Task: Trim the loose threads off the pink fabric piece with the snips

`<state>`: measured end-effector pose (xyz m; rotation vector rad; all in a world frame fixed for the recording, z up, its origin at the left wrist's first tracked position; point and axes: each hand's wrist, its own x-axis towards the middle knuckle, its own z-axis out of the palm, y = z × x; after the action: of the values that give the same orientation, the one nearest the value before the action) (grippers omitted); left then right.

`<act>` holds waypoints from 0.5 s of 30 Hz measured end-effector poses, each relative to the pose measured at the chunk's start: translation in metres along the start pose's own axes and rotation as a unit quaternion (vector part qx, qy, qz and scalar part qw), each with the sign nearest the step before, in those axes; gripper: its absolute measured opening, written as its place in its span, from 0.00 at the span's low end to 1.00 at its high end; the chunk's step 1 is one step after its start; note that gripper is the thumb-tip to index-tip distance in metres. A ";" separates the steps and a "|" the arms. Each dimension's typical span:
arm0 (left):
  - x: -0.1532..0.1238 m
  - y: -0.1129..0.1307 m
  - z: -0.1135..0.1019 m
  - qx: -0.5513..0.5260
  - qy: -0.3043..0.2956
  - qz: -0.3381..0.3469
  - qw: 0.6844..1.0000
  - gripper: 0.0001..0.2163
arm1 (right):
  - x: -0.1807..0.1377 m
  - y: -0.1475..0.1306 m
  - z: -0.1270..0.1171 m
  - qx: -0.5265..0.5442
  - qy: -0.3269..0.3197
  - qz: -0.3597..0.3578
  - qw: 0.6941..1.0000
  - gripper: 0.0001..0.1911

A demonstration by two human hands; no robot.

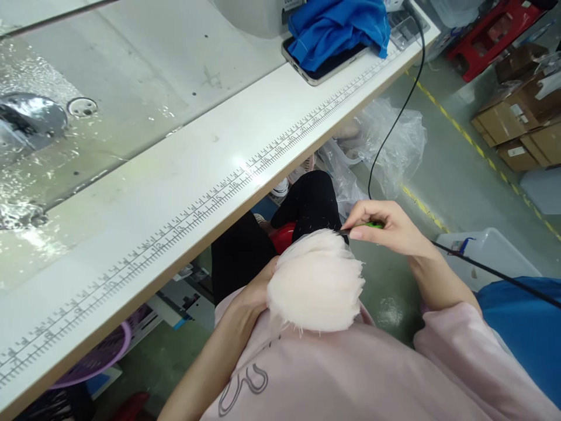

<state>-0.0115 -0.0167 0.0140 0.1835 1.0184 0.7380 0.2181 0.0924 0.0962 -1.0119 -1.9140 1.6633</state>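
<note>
gripping a fluffy, pale pink fur piece (pixel 315 283), left hand (pixel 255 290) closed; right hand (pixel 388 229) pinches a green tool (pixel 374 225).

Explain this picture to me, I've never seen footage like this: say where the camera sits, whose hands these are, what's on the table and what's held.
The one camera sits on a person's head, looking down at their own bare hands. The left hand grips a fluffy pale pink fur piece. The right hand pinches a small green-handled tool, its dark tip at the fur's edge. On the white table with a printed ruler, a blue cloth lies over a flat phone.
</note>
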 end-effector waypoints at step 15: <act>-0.004 0.002 -0.001 0.021 0.010 -0.002 1.000 0.18 | -0.016 -0.007 -0.003 -0.263 0.056 -0.041 0.962 0.10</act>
<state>-0.0142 -0.0182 0.0169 0.2100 1.0542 0.7168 0.2291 0.0824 0.1065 -1.1635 -2.3393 1.0380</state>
